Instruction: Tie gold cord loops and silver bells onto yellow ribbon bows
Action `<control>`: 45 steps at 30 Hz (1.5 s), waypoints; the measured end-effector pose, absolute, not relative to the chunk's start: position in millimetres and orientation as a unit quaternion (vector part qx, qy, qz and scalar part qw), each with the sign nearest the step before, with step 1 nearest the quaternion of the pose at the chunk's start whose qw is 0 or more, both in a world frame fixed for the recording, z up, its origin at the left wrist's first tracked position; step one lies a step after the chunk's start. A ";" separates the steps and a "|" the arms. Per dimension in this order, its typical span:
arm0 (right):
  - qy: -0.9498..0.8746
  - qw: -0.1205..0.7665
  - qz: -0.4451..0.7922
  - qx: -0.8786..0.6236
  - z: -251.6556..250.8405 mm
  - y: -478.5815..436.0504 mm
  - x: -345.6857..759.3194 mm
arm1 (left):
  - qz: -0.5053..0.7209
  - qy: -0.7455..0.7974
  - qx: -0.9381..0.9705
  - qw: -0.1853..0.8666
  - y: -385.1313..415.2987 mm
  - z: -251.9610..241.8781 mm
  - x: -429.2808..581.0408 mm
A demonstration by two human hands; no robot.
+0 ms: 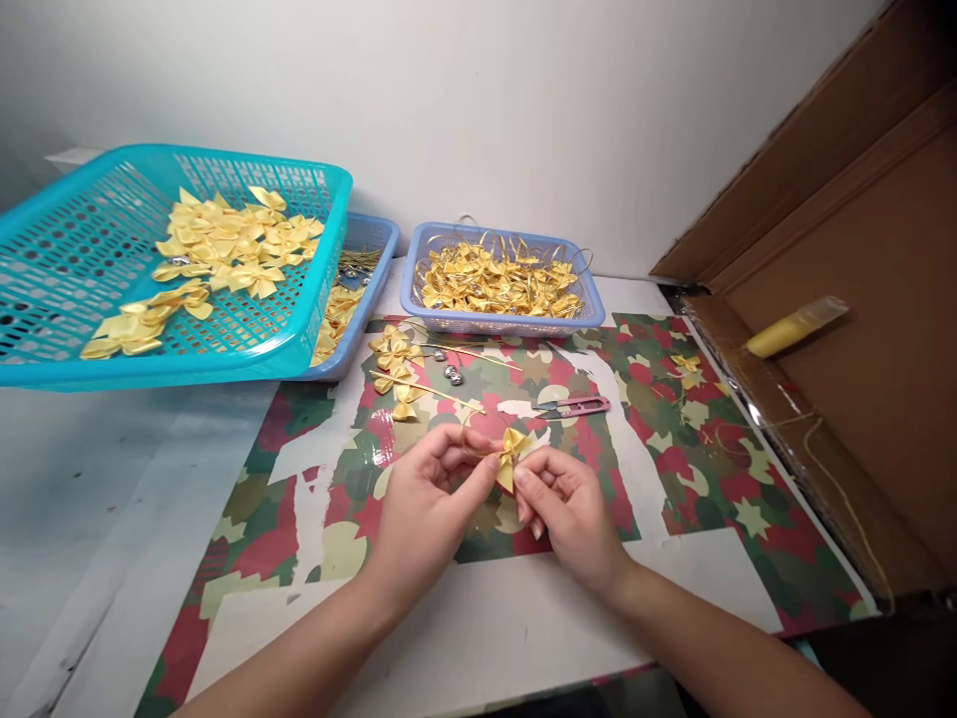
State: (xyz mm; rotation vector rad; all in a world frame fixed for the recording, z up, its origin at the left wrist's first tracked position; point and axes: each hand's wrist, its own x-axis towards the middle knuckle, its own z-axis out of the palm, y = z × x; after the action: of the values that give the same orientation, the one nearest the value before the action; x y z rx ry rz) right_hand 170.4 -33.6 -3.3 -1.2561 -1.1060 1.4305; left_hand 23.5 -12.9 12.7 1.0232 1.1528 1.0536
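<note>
A small yellow ribbon bow [512,442] is pinched between my two hands, over the patterned work surface. My left hand [441,484] is closed on its left side, thumb against forefinger, with a thin gold cord by the fingers. On the right side, my right hand [562,499] pinches the bow's lower edge. Just beyond lie loose yellow bows [396,349], gold ties [441,393] and small silver bells [453,375]. Pink-handled thread snips [583,406] rest behind my right hand.
A turquoise basket [329,269] of bows stands at the left, above a blue basket [366,319]. Another blue basket [504,325], heaped with corded bows, stands against the wall. Cardboard [859,199] rises on the right, with a yellow tube [797,327] sticking out.
</note>
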 end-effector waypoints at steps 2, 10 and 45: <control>-0.446 0.453 0.580 -0.510 -2.8 -33.5 170.4 | 0.450 0.498 0.471 0.573 -12.4 13.1 22.7; -0.454 0.460 0.565 -0.513 -0.4 -32.7 169.2 | 0.437 0.514 0.569 0.470 -11.4 10.1 19.5; -0.442 0.454 0.572 -0.521 -0.9 -30.4 170.7 | 0.332 0.511 0.629 0.483 -6.4 9.5 14.9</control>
State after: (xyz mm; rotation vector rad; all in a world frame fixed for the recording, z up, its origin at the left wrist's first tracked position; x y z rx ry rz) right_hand 170.7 -30.4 -0.9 -1.2860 -1.0905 1.4115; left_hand 14.9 -6.4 9.5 1.5316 1.2452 0.8086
